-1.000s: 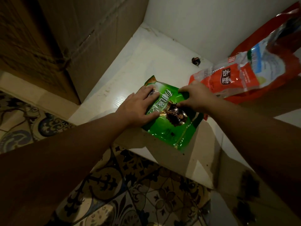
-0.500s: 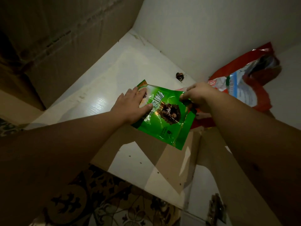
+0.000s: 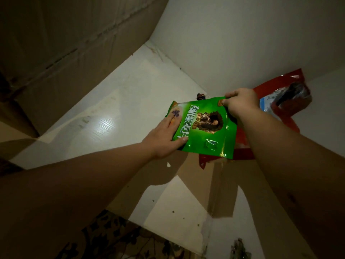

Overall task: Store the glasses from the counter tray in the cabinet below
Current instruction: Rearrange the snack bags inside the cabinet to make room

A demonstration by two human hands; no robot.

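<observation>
We are reaching into the cabinet (image 3: 130, 109), both hands on a green packet (image 3: 203, 128) raised off its white floor. Our left hand (image 3: 164, 139) clasps the packet's near left edge, at about eight o'clock on its face, thumb on the front and fingers along the side. Our right hand (image 3: 240, 103) pinches the top right corner, at about one o'clock. The packet's long axis runs from the near edge toward the back wall, tilted slightly right. Just behind and below it, at three o'clock, lies a red bag (image 3: 287, 113), partly covered by the packet. A cardboard box (image 3: 65, 53) stands at ten o'clock, well apart. No glasses and no tray show here, so they lie outside our view, presumably on the counter above. We judge we are clearing room: the packet likely goes rightward onto the red bag, where the right hand is nearer, leaving the bare floor at nine o'clock for the glasses.
</observation>
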